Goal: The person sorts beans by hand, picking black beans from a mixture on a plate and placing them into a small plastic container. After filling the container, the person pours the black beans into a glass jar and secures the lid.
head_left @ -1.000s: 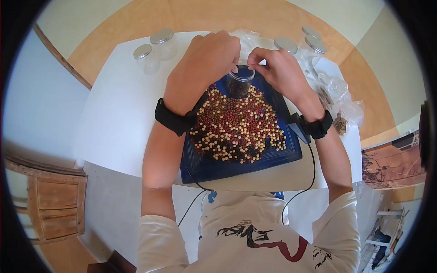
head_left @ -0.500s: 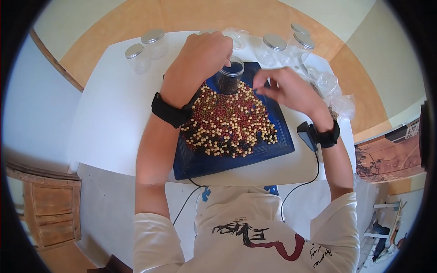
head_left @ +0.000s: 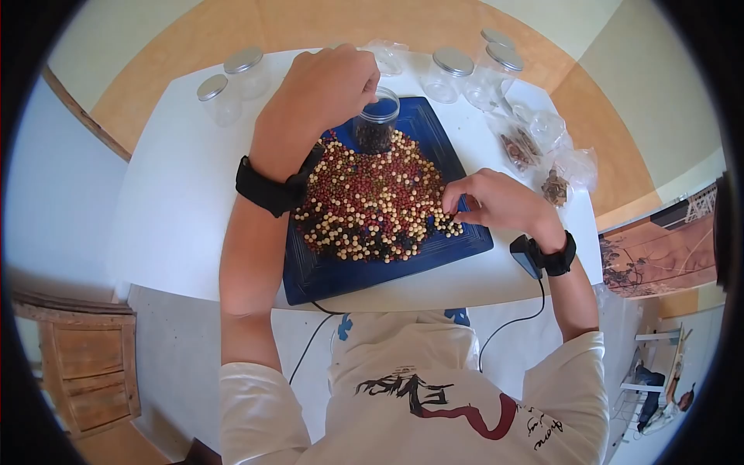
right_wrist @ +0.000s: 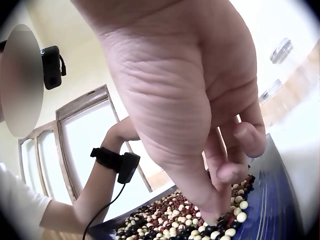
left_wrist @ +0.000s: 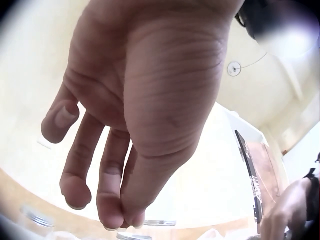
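Observation:
In the head view, a glass jar [head_left: 375, 133] with dark contents stands at the back of a blue tray [head_left: 333, 287] covered with mixed red, cream, black and green beans [head_left: 372, 194]. My left hand [head_left: 318, 89] is held over the jar's rim; thumb and index fingertips [left_wrist: 134, 217] meet in the left wrist view, with no object visible between them. At the tray's right side, my right hand [head_left: 500, 201] has its fingers bent and parted from the thumb. Its fingertips [right_wrist: 215, 212] are low over the beans in the right wrist view; any contact is partly hidden.
Lidded jars [head_left: 221, 105] stand at back left, others [head_left: 447, 77] at back right. Plastic bags [head_left: 521, 147] with dried pieces lie on the white table [head_left: 178, 194] to the right. A black cable [head_left: 515, 319] hangs from the right wrist device.
My right hand has moved from the jar's rim down and toward me, to the beans at the tray's right. My left hand has stayed by the jar. The whole view has shifted slightly.

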